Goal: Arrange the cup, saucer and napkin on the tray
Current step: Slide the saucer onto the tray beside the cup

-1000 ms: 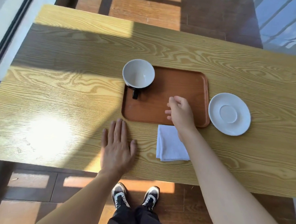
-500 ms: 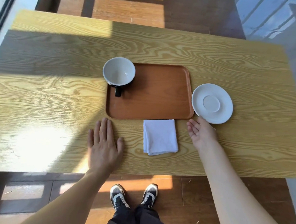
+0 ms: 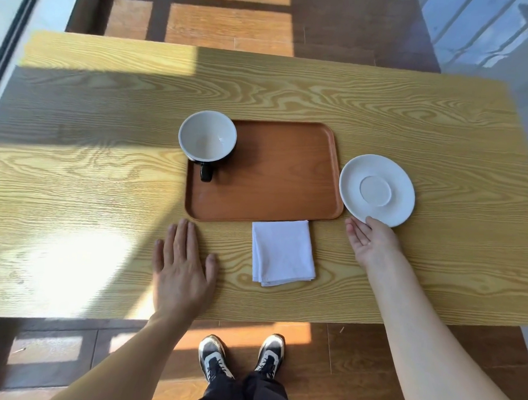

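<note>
Two bare forearms rise from the bottom of the frame toward the middle. One left hand [image 3: 182, 269] lies flat, palm down, on the counter [image 3: 82, 190] with its fingers spread and together pointing up the frame; it holds nothing, and its fingertips stop just short of the lower left corner of the tray [image 3: 276, 182]. At centre right, the right hand [image 3: 372, 240] is turned palm up and loosely open, fingers extended toward the left; its thumb rests against the near rim of the saucer [image 3: 377, 190], but whether it has actually taken hold of the rim cannot be told.

Largest in view is the counter itself, a long rectangle of pale yellow wood grain spanning the whole width of the frame, crossed by a band of shadow in its upper half and a bright patch of sun at lower left. Beyond its far edge, at the top of the frame, lies a brown tiled floor [image 3: 229, 23] striped with sunlight; a pale window frame runs down the upper left, and a light reflective surface fills the upper right. Below the near edge, the person's dark trousers and black-and-white shoes [image 3: 239, 357] stand on the same floor.

At centre sits the brown rectangular tray. A cup [image 3: 208, 137], white inside and black outside, stands upright in its upper left corner, handle pointing down the frame. Just right of the tray, on the counter, lies the white saucer. A folded white napkin [image 3: 283, 252] lies on the counter against the tray's lower edge.
</note>
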